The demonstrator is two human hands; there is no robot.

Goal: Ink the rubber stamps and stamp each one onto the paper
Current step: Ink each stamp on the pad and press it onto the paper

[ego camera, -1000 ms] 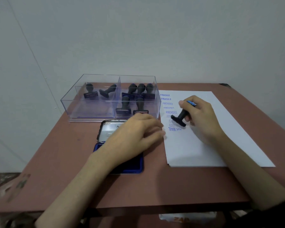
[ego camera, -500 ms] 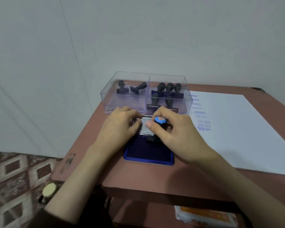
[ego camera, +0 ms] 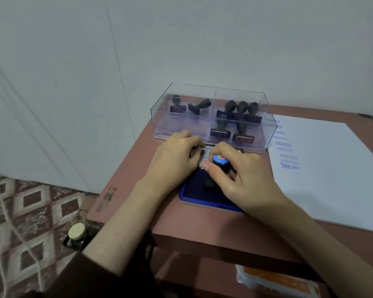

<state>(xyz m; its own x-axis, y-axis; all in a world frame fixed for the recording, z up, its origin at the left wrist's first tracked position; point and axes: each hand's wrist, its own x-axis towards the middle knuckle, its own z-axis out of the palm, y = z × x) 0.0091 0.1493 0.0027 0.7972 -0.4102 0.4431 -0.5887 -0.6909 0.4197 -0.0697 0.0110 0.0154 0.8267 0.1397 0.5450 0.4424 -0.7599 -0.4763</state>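
Two hands: right hand pinches evidently light, stiff blue-capped black stamp by its handle on blue ink pad; left hand grips silver lid.

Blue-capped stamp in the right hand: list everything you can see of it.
The stamp has a dark, plastic-looking handle topped by a light blue cap with an orange centre, and a small black base. It stands near upright, base down on the dark blue ink pad. The right hand grips the handle, fingers curled round it, hiding most of the shaft. Its printing face is hidden.
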